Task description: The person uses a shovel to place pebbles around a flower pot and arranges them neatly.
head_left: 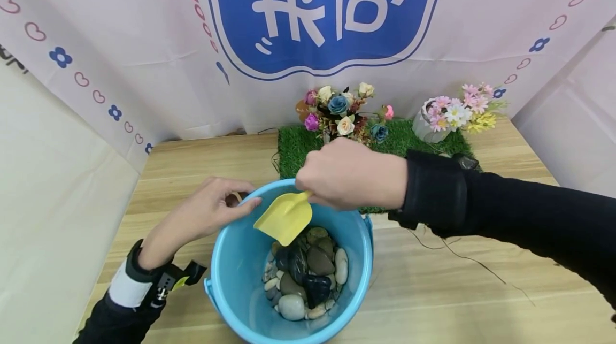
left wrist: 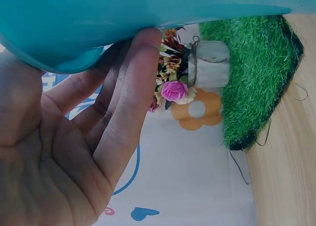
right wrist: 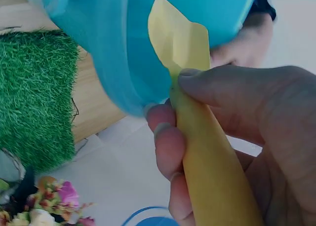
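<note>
A light blue bucket [head_left: 222,269] stands on the table with stones [head_left: 308,274] at its bottom: dark, brown, grey and white ones. My left hand [head_left: 212,205] holds the bucket's rim at the far left, thumb over the edge and fingers along the outer wall, as the left wrist view [left wrist: 94,122] also shows the hand from below. In my right hand [head_left: 353,175] is a small yellow shovel [head_left: 287,217], gripped round its handle [right wrist: 212,162]. The shovel's blade [right wrist: 177,38] hangs over the bucket's opening, above the stones, and carries nothing.
Behind the bucket lies a green artificial grass mat [head_left: 401,135]. On it stand a bunch of mixed artificial flowers [head_left: 341,111] and a white pot [head_left: 430,125] of pink, white and yellow flowers. Thin dark strands [head_left: 474,261] lie on the wooden table [head_left: 457,301] at right. A printed cloth [head_left: 159,66] hangs behind.
</note>
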### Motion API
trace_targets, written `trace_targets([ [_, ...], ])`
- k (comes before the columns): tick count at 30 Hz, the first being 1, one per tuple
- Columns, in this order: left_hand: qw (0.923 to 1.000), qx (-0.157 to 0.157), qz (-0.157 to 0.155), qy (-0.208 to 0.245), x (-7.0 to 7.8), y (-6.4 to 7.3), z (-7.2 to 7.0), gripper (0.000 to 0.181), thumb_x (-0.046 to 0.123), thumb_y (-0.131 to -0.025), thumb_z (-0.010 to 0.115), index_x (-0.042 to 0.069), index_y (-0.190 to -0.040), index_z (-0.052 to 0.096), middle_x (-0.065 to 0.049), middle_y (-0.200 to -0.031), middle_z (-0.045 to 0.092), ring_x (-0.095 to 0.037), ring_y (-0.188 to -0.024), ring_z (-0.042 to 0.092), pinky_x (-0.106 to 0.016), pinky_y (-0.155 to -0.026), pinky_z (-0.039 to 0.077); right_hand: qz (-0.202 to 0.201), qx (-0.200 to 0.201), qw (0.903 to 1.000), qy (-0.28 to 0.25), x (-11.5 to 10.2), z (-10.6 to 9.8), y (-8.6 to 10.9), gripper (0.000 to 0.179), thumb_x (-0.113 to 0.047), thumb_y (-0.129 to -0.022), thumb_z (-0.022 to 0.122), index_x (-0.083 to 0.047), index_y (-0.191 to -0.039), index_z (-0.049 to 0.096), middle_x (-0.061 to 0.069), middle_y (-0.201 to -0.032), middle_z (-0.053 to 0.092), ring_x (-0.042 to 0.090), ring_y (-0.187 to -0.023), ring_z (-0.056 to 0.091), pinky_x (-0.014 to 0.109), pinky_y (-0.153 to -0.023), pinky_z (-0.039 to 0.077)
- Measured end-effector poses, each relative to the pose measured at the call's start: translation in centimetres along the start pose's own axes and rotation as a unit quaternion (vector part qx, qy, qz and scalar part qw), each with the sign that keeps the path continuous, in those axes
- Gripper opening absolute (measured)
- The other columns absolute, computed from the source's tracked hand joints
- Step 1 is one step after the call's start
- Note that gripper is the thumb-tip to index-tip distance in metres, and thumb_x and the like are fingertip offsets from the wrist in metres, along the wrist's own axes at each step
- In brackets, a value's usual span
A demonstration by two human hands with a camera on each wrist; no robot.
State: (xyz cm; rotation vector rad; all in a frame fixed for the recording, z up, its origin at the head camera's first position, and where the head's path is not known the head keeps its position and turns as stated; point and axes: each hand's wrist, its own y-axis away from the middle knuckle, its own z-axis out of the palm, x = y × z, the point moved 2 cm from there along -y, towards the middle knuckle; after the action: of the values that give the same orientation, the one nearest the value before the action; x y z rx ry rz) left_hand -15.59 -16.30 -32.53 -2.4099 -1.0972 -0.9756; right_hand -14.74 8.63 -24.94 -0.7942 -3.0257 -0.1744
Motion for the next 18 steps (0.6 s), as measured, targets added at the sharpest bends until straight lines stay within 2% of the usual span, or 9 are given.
trace_targets([
  [5,1.0000,-0.001,0.006,0.004,-0.1,0.0,0.0,0.014,0.015,-0.102,0.062,0.009,-0.104,0.075,0.006,-0.085,0.068,-0.009,-0.063,0.062,-0.029,-0.054,0.054,-0.014,-0.006,0.9953,0.096,-2.0,0.8,-1.0,0.031,-0.015,-0.102,0.062,-0.020,-0.072,0.056,-0.002,-0.063,0.049,0.011,-0.051,0.034,0.028,-0.048,0.030],
  [10,0.9999,0.004,0.015,0.006,-0.2,0.0,0.1,0.012,0.014,-0.102,0.063,0.011,-0.102,0.075,0.008,-0.083,0.068,-0.009,-0.061,0.062,-0.029,-0.053,0.053,-0.041,-0.005,0.9886,0.145,-3.3,1.7,-2.0,0.032,-0.017,-0.102,0.063,-0.023,-0.071,0.058,-0.005,-0.061,0.046,0.011,-0.051,0.030,0.028,-0.049,0.030],
  [18,0.9998,0.003,0.020,0.009,-0.2,-0.1,0.1,0.014,0.014,-0.102,0.063,0.011,-0.105,0.076,0.009,-0.084,0.068,-0.009,-0.062,0.062,-0.029,-0.054,0.053,-0.070,-0.010,0.9767,0.203,-4.0,2.3,-2.2,0.040,-0.021,-0.103,0.063,-0.024,-0.067,0.046,-0.005,-0.058,0.030,0.012,-0.053,0.018,0.029,-0.049,0.021],
])
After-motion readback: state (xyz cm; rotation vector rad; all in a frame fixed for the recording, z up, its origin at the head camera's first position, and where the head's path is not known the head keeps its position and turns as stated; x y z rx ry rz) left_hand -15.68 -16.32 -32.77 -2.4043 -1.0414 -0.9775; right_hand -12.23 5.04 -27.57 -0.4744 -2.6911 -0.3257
